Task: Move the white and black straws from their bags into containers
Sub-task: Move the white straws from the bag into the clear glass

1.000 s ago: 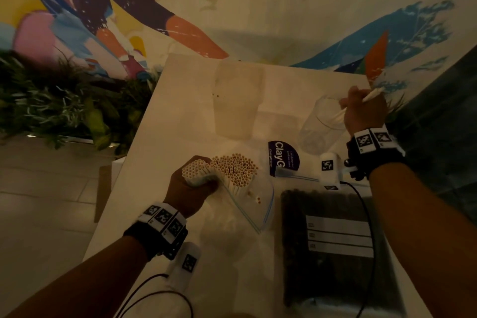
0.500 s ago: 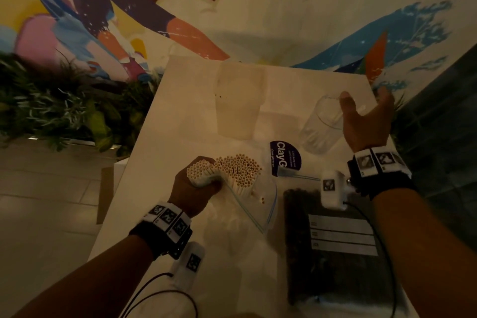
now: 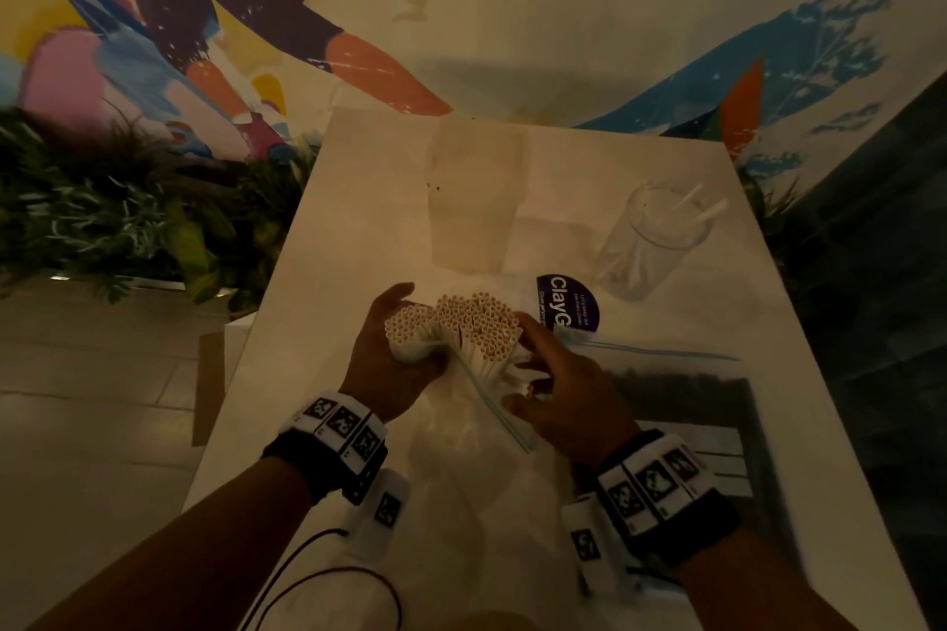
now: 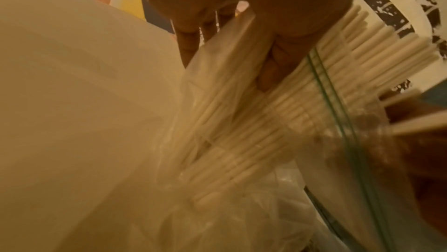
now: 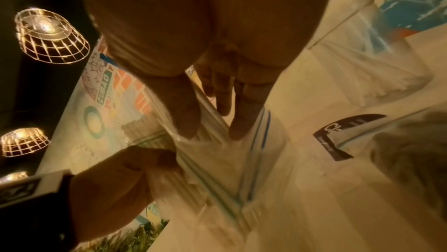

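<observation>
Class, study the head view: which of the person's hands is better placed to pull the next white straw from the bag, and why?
Likely the right hand: its fingers hang loose at the white straws, holding nothing. The left hand grips the bundle through the bag, steadying it.

Lighting is dim and warm, supplied by caged lamps (image 5: 49, 36) overhead. Both wrist views show motion blur. The head view bends at its edges.
</observation>
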{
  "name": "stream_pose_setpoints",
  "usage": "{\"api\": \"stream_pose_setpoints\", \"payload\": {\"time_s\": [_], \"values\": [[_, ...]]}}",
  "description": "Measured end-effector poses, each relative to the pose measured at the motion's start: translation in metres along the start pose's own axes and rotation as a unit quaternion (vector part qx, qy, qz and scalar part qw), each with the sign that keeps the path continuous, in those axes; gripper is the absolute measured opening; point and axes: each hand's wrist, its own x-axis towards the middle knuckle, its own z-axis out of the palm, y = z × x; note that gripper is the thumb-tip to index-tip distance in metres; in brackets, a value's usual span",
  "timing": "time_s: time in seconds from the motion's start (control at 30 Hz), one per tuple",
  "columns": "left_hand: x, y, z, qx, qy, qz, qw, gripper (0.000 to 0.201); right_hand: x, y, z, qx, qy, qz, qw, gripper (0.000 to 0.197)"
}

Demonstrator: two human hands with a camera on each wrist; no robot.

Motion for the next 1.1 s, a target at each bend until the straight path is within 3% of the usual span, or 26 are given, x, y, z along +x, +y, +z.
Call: {"api": "stream_pose_setpoints", "payload": {"time_s": [0.13,0.2,0.27,0.37,0.53,0.73,0.9,1.1], "values": [[0.004,0.012,-0.008,0.131,-0.031,0.007,0.991,0.088,0.010,0.000,0.008,-0.029,0.079,-0.037,0.996,0.062],[0.005,0.023,-0.015,0.098,-0.096,0.001,0.991,0.092,0.012,0.001,0.011,-0.039,0.103,-0.058,0.992,0.055],[0.009,0.030,-0.023,0.078,-0.160,0.027,0.984,0.112,0.013,0.001,0.013,-0.034,0.115,-0.072,0.990,0.048],[0.008,0.039,-0.023,0.073,-0.194,0.058,0.977,0.121,0.016,-0.001,0.015,-0.033,0.119,-0.072,0.990,0.043],[-0.005,0.042,-0.006,0.023,-0.131,0.086,0.987,0.082,0.022,0.002,0.024,-0.034,0.135,-0.128,0.982,0.035],[-0.008,0.048,0.003,-0.008,-0.071,0.126,0.989,0.060,0.020,-0.003,0.016,-0.014,0.193,-0.163,0.967,0.030],[-0.005,0.034,0.001,0.000,-0.012,0.093,0.996,0.042,0.022,0.006,0.019,-0.059,0.195,-0.091,0.975,0.025],[-0.004,0.032,-0.002,-0.012,-0.021,0.088,0.996,0.040,0.017,0.009,0.023,-0.088,0.225,-0.042,0.970,0.026]]}}
